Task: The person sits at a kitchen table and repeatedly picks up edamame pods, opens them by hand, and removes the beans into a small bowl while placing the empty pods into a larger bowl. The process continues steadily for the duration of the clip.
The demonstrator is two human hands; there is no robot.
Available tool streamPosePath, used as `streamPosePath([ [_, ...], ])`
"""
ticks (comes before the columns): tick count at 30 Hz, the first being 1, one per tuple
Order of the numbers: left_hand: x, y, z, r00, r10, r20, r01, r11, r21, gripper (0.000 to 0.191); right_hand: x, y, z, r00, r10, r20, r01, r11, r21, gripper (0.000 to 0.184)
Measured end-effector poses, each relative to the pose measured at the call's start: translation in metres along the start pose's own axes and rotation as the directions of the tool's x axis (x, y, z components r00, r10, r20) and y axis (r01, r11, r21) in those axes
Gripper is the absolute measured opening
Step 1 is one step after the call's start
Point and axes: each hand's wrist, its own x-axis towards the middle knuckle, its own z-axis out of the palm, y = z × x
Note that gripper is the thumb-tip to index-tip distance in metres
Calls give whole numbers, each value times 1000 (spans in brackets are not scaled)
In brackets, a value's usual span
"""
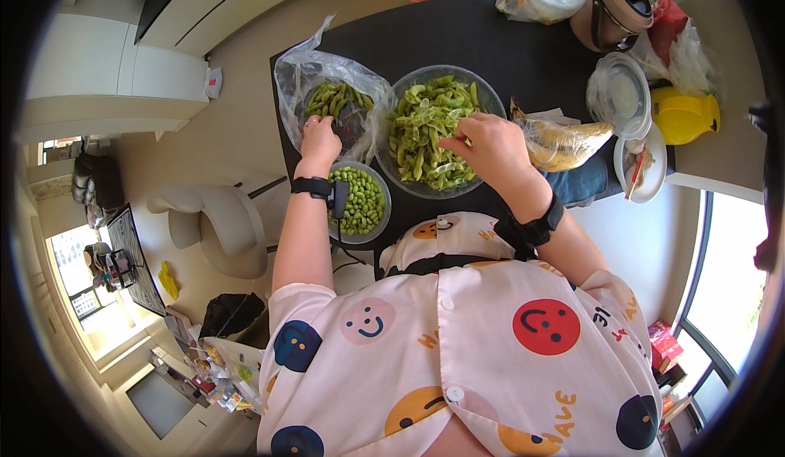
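My left hand (321,141) reaches into a clear plastic bag (288,77). Its fingertips meet a small heap of green edamame pods (337,98); whether they grip one is hidden. Over the right side of a large clear bowl (487,86) hangs my right hand (493,147), fingers curled and thumb toward the index finger. Anything held between them cannot be made out. Pale, flattened pods and shells (429,129) heap up in that bowl. Shelled green beans (363,202) fill a smaller clear bowl (385,224) beneath my left wrist.
Right of the large bowl lie plastic-wrapped bananas (567,144). Beyond are stacked clear plastic containers (619,95), a white plate (656,175), a yellow object (684,117) and a lidded pot (607,12). The dark table's (380,37) left edge runs close beside the bag.
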Motion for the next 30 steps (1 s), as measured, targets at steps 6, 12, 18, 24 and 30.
streamPosePath([
  [6, -3, 0, 3, 995, 1, -103, -7, 998, -60, 23, 3, 8, 11, 978, -119, -173, 139, 984, 110, 8],
  [12, -17, 5, -16, 953, 46, -298, -126, 959, -254, 7, 6, -3, 12, 987, -30, -155, 66, 971, 230, 7],
  [18, -45, 42, -38, 977, -62, -204, -119, 637, -762, 29, 5, -4, 13, 990, -68, -128, 84, 988, 128, 6],
  [24, -95, 114, -60, 950, 276, -146, -227, 290, -930, 36, 7, -14, 13, 983, -16, -182, 104, 868, 486, 8],
  [30, -112, 136, -54, 957, 289, -31, -53, 69, -996, 26, 4, -20, 4, 992, 15, -126, 67, 785, 615, 10],
])
